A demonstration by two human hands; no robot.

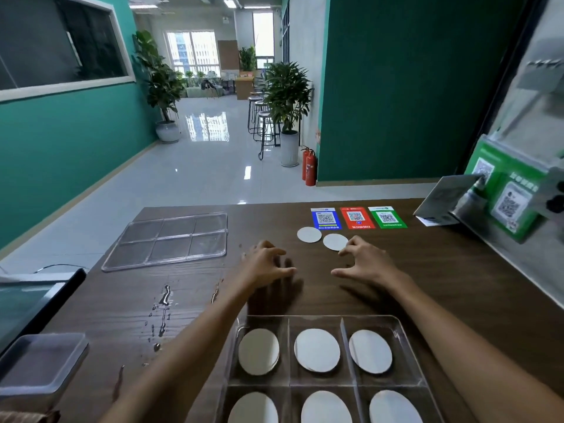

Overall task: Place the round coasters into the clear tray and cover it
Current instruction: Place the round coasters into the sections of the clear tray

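Observation:
A clear tray [409,358] with several compartments sits at the near edge of the brown table, a white round coaster [316,349] lying in each visible compartment. Two more white coasters lie loose farther out, one at the left [309,234] and one at the right [334,241]. The clear lid [171,239] lies flat at the far left of the table. My left hand [265,265] hovers beyond the tray, fingers spread, holding nothing. My right hand [364,264] is beside it, fingers apart, fingertips almost at the right loose coaster.
Blue, red and green code cards [357,217] lie flat at the table's far edge. A stand with green signs [503,193] is at the right. Spilled water [163,303] wets the left part of the table. A lidded plastic box [39,361] sits near left.

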